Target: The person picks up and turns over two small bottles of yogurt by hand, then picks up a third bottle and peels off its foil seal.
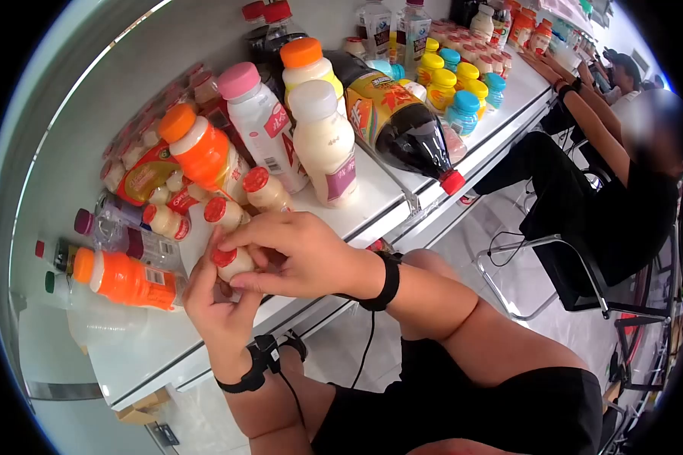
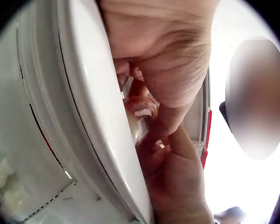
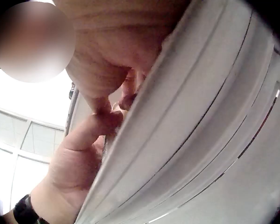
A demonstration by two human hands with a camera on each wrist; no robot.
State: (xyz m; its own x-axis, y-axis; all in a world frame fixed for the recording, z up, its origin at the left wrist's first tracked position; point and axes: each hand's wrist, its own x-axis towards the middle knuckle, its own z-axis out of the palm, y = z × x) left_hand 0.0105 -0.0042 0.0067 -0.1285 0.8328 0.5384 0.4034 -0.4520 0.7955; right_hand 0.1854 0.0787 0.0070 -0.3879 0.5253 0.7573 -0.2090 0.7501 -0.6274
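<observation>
Between my two hands, near the table's front edge, is a small cream-coloured drink bottle with a red foil top. My left hand holds it from the left side, with fingers and thumb around it. From the right, the fingers and thumb of my right hand pinch it near its top and side. Part of the bottle shows between the palms in the left wrist view; in the right wrist view the fingers hide most of it. Just behind stand two matching small bottles, and another one leans to the left.
Behind the hands are an orange-capped bottle, a pink-capped bottle and a white-capped bottle. A large cola bottle lies with its red cap over the front edge. An orange drink bottle lies left. Another person sits right.
</observation>
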